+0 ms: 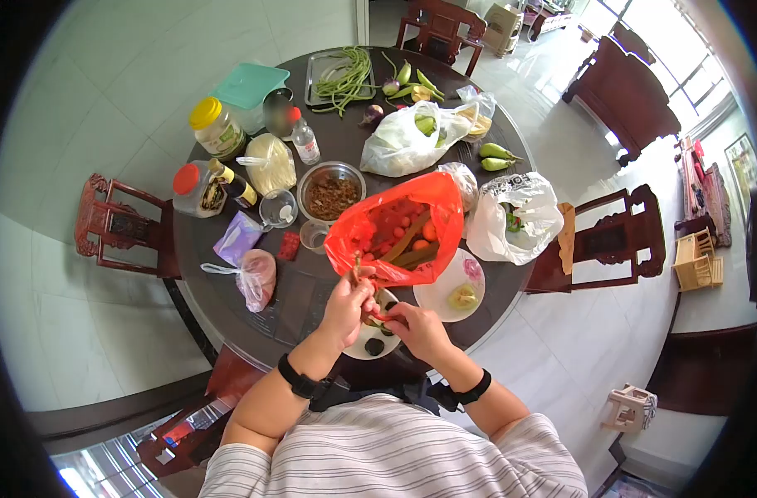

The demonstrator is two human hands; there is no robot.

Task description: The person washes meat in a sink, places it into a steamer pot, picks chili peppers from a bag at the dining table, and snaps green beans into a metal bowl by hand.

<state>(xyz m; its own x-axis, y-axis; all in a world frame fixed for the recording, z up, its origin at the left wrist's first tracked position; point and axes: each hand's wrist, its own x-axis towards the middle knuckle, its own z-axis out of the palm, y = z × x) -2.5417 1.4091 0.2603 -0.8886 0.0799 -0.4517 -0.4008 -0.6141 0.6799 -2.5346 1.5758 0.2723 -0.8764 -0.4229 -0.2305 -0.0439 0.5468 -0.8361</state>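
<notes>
My left hand (pixel 347 305) is closed around a thin reddish-brown item, perhaps a pepper, at the near edge of the red plastic bag (pixel 451 203). Close beside it, my right hand (pixel 422 332) pinches a small red piece between thumb and fingers. Both hands are over a white plate (pixel 366 349) that holds dark round pieces (pixel 374 347), partly hidden by the hands. The open red bag holds red and orange round vegetables and long brownish-green ones. To its right, another white plate (pixel 428 292) carries a yellowish piece (pixel 462 297).
A steel bowl (pixel 332 192) of brown chopped food, jars (pixel 219 129), bottles (pixel 305 141) and a pink-filled bag (pixel 256 280) stand left. White bags (pixel 515 220), a tray of green beans (pixel 343 79) and eggplants (pixel 496 158) lie farther back and right. Chairs (pixel 615 239) surround the round table (pixel 204 286).
</notes>
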